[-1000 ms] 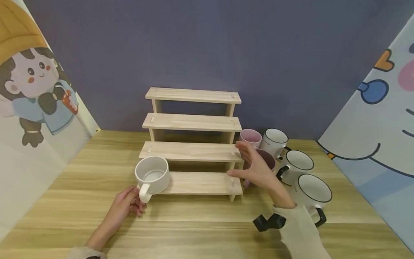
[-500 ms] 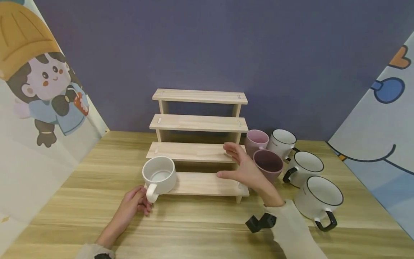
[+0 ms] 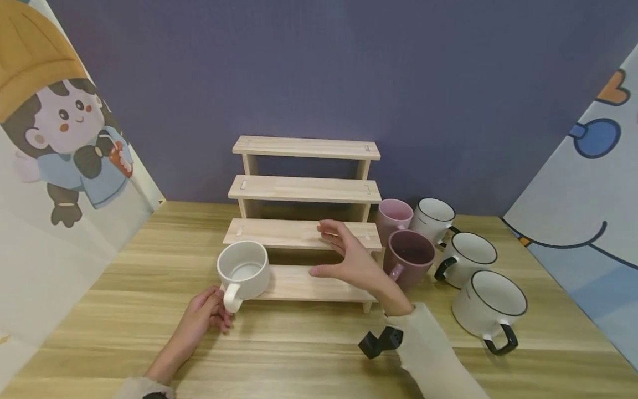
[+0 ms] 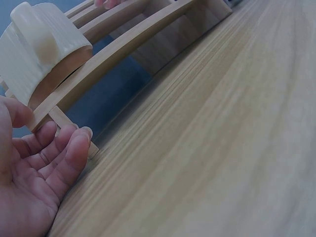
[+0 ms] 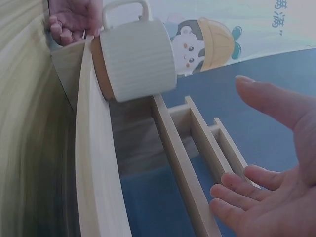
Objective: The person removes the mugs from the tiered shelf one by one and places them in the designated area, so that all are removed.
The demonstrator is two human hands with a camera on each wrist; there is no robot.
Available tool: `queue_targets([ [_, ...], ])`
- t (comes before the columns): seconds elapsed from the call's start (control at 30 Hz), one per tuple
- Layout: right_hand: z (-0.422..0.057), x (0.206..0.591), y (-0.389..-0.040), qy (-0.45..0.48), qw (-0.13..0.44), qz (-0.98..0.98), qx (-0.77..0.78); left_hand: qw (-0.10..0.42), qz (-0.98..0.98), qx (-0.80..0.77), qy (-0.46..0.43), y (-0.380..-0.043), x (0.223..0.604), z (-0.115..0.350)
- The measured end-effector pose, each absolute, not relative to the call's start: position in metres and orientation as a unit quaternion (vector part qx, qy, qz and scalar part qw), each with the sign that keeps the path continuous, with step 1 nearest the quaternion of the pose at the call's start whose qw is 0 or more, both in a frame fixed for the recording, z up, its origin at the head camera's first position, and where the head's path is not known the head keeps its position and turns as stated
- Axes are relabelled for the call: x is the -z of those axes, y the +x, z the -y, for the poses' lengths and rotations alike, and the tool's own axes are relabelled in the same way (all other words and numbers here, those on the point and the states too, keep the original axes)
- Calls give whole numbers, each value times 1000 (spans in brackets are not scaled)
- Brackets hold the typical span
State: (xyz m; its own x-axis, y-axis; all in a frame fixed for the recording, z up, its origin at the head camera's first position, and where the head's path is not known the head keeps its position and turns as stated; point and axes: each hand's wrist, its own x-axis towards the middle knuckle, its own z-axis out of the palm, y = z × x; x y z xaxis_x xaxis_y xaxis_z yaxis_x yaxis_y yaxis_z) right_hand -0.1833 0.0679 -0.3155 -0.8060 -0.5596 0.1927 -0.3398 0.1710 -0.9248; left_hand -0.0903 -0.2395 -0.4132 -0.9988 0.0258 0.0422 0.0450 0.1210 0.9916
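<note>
A white ribbed mug (image 3: 244, 269) stands upright on the left end of the lowest step of a wooden tiered shelf (image 3: 299, 284), its handle facing forward. My left hand (image 3: 204, 316) is at that end of the step; in the left wrist view its thumb and index finger (image 4: 37, 139) pinch the board's corner just below the mug. My right hand (image 3: 351, 263) hovers over the right half of the lower steps, thumb and fingers spread apart, holding nothing. The right wrist view shows the mug (image 5: 138, 59) well apart from this hand (image 5: 276, 197).
Right of the shelf stand a pink mug (image 3: 395, 216), a dark mauve mug (image 3: 408, 260) and several white mugs with black rims, the nearest (image 3: 485, 305) close to the right sleeve. A dark blue wall (image 3: 309, 72) rises behind the wooden table (image 3: 279, 354).
My right hand has moved left, away from the mauve mug and over the lower steps. The left hand and white mug keep their places; the head view has shifted slightly.
</note>
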Motion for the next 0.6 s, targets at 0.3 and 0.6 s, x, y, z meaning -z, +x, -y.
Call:
queue_targets([
  [0.3,-48,319,-182,-323,103,-739,583,6,744,667,-33,-90,414,240],
  [0.6,-31,325,-182,-338,113,-727,587,6,748,663,-34,-90,414,242],
])
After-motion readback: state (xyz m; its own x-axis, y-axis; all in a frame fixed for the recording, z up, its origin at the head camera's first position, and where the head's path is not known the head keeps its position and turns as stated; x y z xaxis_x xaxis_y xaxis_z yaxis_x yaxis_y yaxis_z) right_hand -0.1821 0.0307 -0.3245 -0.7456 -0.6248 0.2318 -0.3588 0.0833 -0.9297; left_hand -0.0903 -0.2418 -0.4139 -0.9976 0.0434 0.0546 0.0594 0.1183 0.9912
